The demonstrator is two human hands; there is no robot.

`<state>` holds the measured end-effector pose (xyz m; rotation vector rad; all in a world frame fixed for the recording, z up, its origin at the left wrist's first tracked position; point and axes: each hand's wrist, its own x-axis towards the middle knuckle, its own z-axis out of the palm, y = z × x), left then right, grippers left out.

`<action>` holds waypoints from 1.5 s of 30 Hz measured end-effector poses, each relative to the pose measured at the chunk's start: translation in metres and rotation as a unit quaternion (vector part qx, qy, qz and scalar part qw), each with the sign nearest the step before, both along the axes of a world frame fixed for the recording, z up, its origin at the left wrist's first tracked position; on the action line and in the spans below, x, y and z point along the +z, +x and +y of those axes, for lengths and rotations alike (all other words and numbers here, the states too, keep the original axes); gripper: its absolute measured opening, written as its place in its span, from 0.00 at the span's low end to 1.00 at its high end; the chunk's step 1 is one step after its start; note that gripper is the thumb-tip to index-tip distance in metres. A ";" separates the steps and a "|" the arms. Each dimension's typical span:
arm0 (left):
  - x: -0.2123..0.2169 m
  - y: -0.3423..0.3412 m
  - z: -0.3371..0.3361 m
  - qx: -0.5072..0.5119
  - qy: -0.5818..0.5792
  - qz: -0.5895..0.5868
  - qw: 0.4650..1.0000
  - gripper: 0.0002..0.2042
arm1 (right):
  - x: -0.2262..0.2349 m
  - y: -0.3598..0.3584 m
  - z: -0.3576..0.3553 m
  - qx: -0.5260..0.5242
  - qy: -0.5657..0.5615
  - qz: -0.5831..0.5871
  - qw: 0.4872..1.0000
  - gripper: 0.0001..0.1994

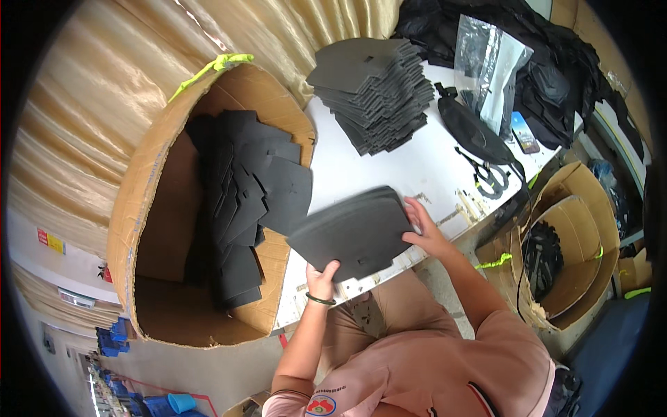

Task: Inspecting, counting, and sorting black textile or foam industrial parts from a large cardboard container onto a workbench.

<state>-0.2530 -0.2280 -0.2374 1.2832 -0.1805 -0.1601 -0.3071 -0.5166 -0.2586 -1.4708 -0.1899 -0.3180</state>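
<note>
The bundle of dark panels (351, 236) is at the middle of the frame, between the person's two hands, tilted over the near edge of the white table (396, 163). From where I stand, the left hand (322, 281) grips the bundle's lower left edge, thumb on top and fingers out of sight, a dark bracelet (320, 299) round the wrist. The right hand (425, 231) is half open at the right edge, thumb and fingers against it; I can't tell whether it pinches.

I count one bundle held and one tall stack (368, 90) at the upper middle of the frame. More loose panels (240, 208) overlap too much to count, inside one big cardboard box (163, 222) at the left. Toward the upper right I see one pair of scissors (490, 181), one black pouch (472, 128), one phone (525, 132) and one clear plastic bag (479, 59), partly over the pouch. At the right, lower down, a cardboard carton (577, 215) holds a black heap (543, 260).

The held panels are charcoal grey, matte and thin, with a gently curved far edge and a small dark slot near the lower edge. Their left end looks a bit blurred.
</note>
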 end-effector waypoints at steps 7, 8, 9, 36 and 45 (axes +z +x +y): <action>0.154 0.105 -0.055 -0.110 -0.207 0.086 0.968 0.26 | -0.013 0.002 0.006 -0.071 0.097 0.055 0.991 0.26; 0.185 0.120 -0.074 -0.128 -0.226 0.087 0.962 0.28 | -0.014 0.002 0.007 -0.071 0.095 0.052 0.992 0.26; 0.211 0.135 -0.093 -0.130 -0.205 0.078 0.967 0.27 | -0.014 0.000 0.007 -0.083 0.034 0.059 0.994 0.24; 0.233 0.462 -0.277 0.011 0.312 0.046 0.949 0.51 | 0.011 0.004 0.008 -0.153 -0.271 0.028 0.950 0.10; 0.218 0.403 -0.188 -0.080 0.210 -0.020 0.974 0.44 | -0.004 0.030 -0.008 -0.119 0.029 0.189 0.974 0.26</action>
